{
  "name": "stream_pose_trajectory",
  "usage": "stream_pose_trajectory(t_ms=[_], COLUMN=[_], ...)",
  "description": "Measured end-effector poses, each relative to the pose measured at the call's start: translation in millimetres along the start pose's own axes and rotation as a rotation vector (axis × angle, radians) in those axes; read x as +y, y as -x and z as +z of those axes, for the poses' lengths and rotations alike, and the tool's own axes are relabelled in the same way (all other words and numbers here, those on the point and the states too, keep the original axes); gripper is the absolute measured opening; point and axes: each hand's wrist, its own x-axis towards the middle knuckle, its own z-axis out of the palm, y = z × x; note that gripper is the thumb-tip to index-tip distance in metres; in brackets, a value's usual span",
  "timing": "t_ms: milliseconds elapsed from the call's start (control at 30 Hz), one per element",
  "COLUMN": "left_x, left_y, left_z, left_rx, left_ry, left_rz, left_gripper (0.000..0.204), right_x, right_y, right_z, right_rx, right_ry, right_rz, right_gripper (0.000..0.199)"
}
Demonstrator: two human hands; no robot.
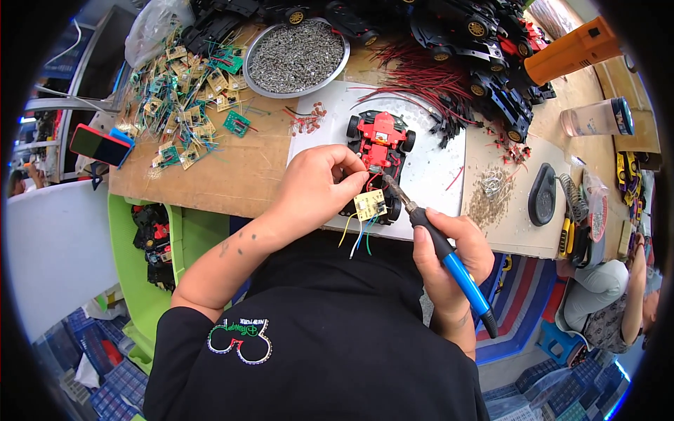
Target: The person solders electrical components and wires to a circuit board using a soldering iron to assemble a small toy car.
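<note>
Left hand [319, 184] pinches wires at a red-and-black toy car chassis [377, 151] on the white tabletop [435, 175]; right hand [449, 256] grips a blue-handled soldering iron [439, 245], tip angled up-left toward the small yellow circuit board [369, 205].

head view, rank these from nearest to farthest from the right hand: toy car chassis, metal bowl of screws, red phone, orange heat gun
From the right hand, holding the soldering iron:
1. Toy car chassis, just above-left on the white mat.
2. Metal bowl of screws, far centre of the bench.
3. Orange heat gun, far right; close to the bowl's distance, ranking uncertain.
4. Red phone, far left edge.
</note>
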Motion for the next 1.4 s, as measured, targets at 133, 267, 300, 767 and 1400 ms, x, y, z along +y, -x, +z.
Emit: stream_pose_trajectory(t_ms=[133, 267, 300, 767, 1400], left_x=[3.4, 8.9, 8.8, 6.1, 1.1], left_y=[-7.2, -10.4, -11.8, -23.6, -28.6], left_z=[-6.6, -6.8, -5.8, -10.5, -17.4], left_rx=[-0.047, -0.103, -0.104, -0.166, -0.232], left_ry=[-0.188, -0.187, -0.19, -0.174, -0.161], left_rz=[0.017, -0.093, -0.094, -0.099, -0.061], left_gripper=[0.014, 0.015, 0.015, 0.017, 0.02], right_x=[0.5, 2.8, 4.0, 1.8, 15.0], right_y=[-1.7, -2.7, -3.1, -8.3, -6.7], right_z=[2.8, 4.4, 4.1, 2.4, 43.0], right_rx=[-0.031, -0.039, -0.038, -0.06, -0.129], right_ry=[-0.001, 0.016, 0.013, 0.009, 0.049], right_rz=[-0.035, -0.073, -0.071, -0.122, -0.306], right_gripper=[0.026, 0.028, 0.028, 0.027, 0.042])
